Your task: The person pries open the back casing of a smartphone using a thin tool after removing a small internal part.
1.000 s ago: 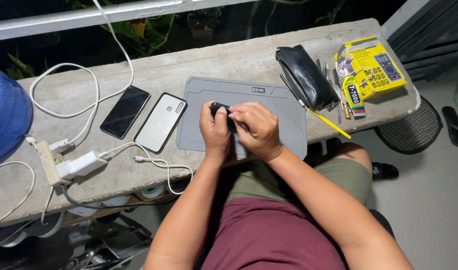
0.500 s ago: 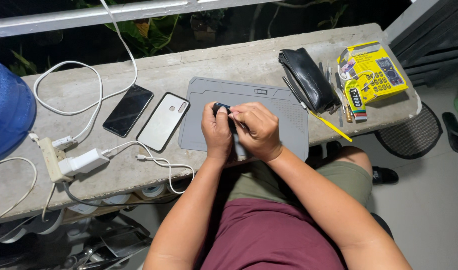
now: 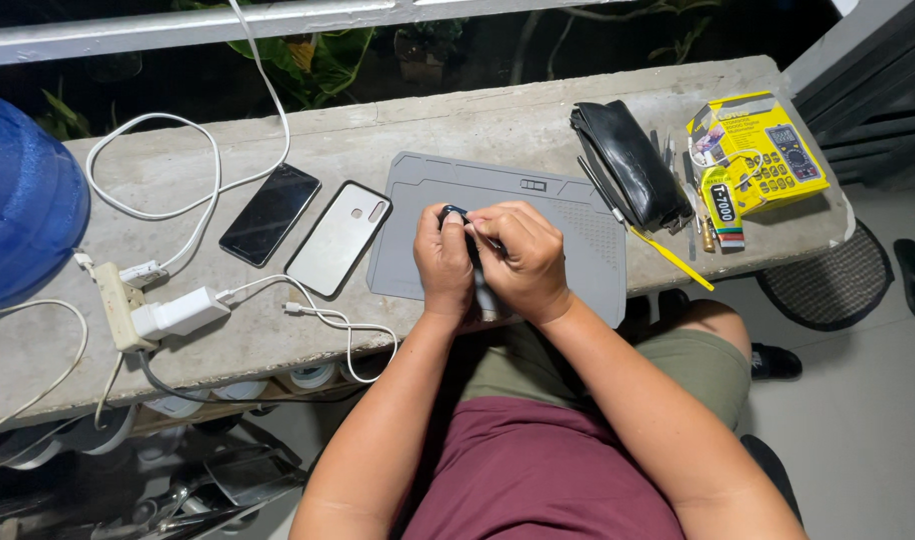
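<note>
Both hands meet over a grey work mat (image 3: pixel 538 195) on a concrete ledge. My left hand (image 3: pixel 444 262) grips a small black object (image 3: pixel 454 213), mostly hidden by the fingers. My right hand (image 3: pixel 523 258) is closed over the same object from the right, fingertips pinched at its top; whether it holds a tool I cannot tell. To the left of the mat lie a black phone (image 3: pixel 271 214) face up and a second phone (image 3: pixel 340 238) in a clear case, back up.
A black pouch (image 3: pixel 628 165), a yellow boxed meter (image 3: pixel 768 150), a glue tube (image 3: pixel 723 205) and a yellow stick (image 3: pixel 678 262) lie right of the mat. A white power strip with charger (image 3: pixel 148 305) and cables sit left, beside a blue container (image 3: pixel 23 200).
The hands stay together over the mat with only slight finger movement; the view has shifted a little.
</note>
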